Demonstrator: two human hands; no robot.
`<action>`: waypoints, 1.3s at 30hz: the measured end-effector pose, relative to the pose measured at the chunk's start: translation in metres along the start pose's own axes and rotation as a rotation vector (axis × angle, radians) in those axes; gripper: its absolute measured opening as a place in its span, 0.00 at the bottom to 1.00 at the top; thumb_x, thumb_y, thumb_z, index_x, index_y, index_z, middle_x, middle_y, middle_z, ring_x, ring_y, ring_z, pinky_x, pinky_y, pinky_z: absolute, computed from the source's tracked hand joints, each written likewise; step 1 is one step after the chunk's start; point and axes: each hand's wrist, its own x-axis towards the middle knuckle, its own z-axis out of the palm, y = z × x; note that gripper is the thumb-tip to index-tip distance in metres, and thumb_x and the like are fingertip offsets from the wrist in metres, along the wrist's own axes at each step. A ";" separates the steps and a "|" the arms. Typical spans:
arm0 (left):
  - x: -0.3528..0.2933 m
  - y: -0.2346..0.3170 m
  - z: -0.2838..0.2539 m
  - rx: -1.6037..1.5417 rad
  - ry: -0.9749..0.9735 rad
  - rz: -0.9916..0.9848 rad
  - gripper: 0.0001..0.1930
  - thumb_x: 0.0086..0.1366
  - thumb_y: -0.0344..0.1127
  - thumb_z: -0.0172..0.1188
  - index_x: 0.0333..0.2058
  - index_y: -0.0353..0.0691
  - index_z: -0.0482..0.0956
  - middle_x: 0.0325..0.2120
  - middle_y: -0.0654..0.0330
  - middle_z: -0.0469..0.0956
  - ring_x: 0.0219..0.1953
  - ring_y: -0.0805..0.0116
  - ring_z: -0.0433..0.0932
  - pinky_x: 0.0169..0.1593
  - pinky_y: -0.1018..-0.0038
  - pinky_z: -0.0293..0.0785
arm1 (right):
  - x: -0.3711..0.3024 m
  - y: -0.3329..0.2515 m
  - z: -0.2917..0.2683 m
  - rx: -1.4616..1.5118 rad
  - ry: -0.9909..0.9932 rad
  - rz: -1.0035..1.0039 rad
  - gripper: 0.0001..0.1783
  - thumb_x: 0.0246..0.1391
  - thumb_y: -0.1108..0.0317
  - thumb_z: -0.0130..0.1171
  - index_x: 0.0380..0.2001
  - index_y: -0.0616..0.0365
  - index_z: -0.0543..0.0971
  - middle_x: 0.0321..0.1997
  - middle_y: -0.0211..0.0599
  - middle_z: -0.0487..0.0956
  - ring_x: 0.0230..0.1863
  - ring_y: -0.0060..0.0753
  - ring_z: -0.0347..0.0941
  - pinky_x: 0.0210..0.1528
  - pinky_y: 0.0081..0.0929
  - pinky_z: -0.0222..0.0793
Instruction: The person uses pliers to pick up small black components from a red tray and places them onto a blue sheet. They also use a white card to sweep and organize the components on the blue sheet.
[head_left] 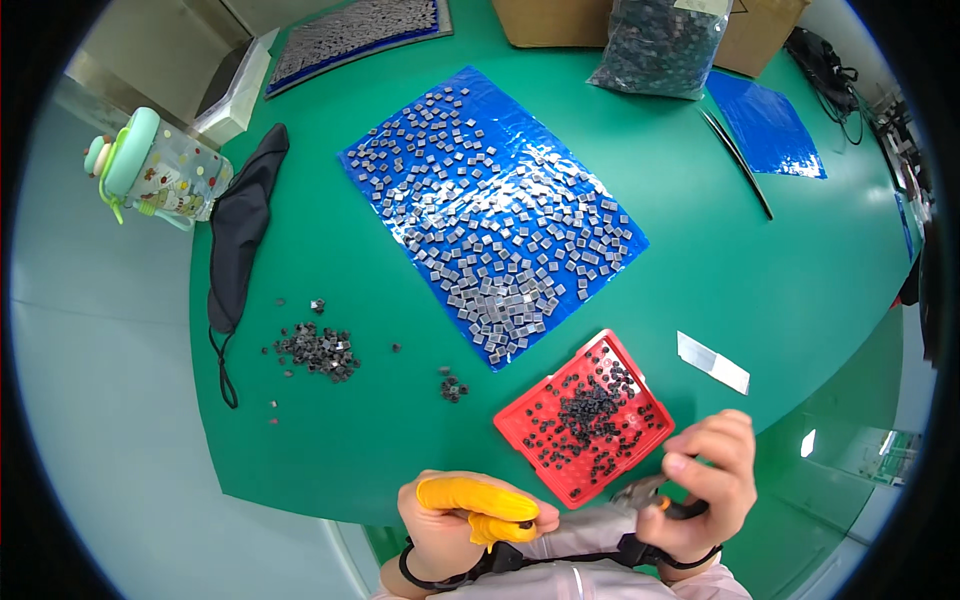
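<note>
My left hand (435,525), with yellow finger cots (478,497) on its thumb and a finger, is closed near the table's front edge. A small black part (527,524) shows between those fingertips. To the right, my right hand (715,478) curls round a pair of pliers (638,492) with black and orange handles; the metal jaws point left and are partly blurred. Just beyond both hands lies a red tray (512,425), tilted on the table, with many small black parts (588,410) heaped and scattered in it.
A blue sheet (480,100) carries many small silver squares. Loose dark parts (320,350) lie at left. Tweezers (738,165), a flat metal blade (713,362), a black mask (240,235), a cup (165,170), a filled bag (662,50) and cardboard boxes (550,22) stand around the green table (800,270).
</note>
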 end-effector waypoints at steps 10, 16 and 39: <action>0.001 0.003 -0.004 0.011 -0.027 -0.063 0.06 0.54 0.22 0.65 0.22 0.30 0.76 0.17 0.49 0.79 0.15 0.65 0.79 0.18 0.74 0.78 | 0.008 0.007 -0.008 -0.234 -0.186 0.080 0.24 0.27 0.69 0.68 0.36 0.56 0.78 0.41 0.37 0.78 0.43 0.46 0.72 0.45 0.45 0.64; 0.002 0.006 -0.008 0.223 -0.086 0.012 0.09 0.47 0.21 0.71 0.25 0.28 0.78 0.21 0.47 0.81 0.23 0.61 0.82 0.28 0.70 0.82 | 0.009 0.009 -0.012 -0.253 -0.212 0.080 0.24 0.27 0.68 0.69 0.36 0.55 0.79 0.42 0.36 0.78 0.43 0.44 0.72 0.47 0.46 0.62; 0.019 0.048 0.022 1.120 -0.471 0.336 0.12 0.46 0.23 0.72 0.32 0.40 0.86 0.29 0.61 0.84 0.26 0.71 0.81 0.29 0.80 0.77 | 0.007 0.024 -0.013 -0.126 -0.176 -0.005 0.25 0.25 0.67 0.70 0.36 0.51 0.80 0.42 0.31 0.78 0.43 0.42 0.72 0.47 0.47 0.62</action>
